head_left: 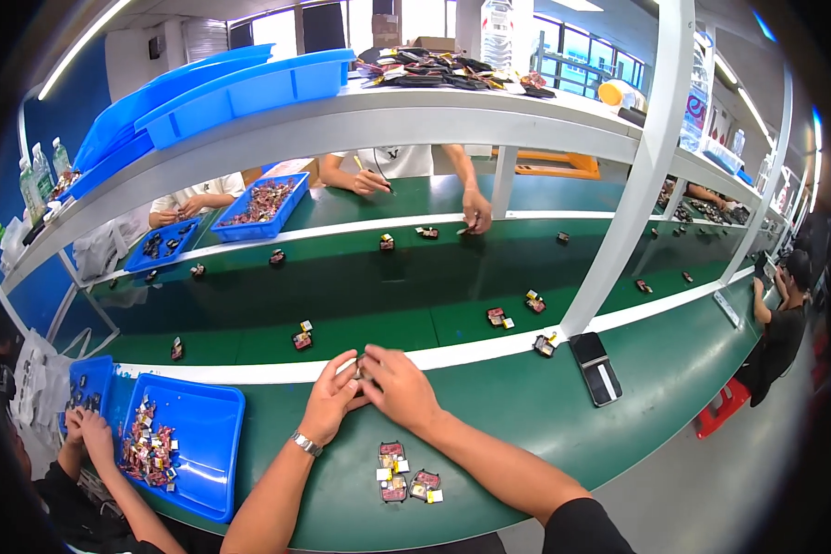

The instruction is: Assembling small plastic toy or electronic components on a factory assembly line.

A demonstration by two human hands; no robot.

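My left hand (328, 403), with a metal-banded watch (307, 444) at its wrist, and my right hand (404, 392) meet over the near green worktop. Their fingers close together around a small piece that is mostly hidden, so I cannot tell its kind. Just below my right forearm lie several small electronic assemblies with black frames, reddish parts and white and yellow tabs; one group (392, 473) is stacked in a column, and a single assembly (426, 486) sits beside it.
A blue tray (214, 462) of small parts stands left, beside a co-worker's hands (90, 429). More assemblies dot the green belt (415, 319) beyond the white rail. Right of my hands are a black case (596, 369) and a white post (609, 268). Co-workers sit opposite under a shelf (489, 120).
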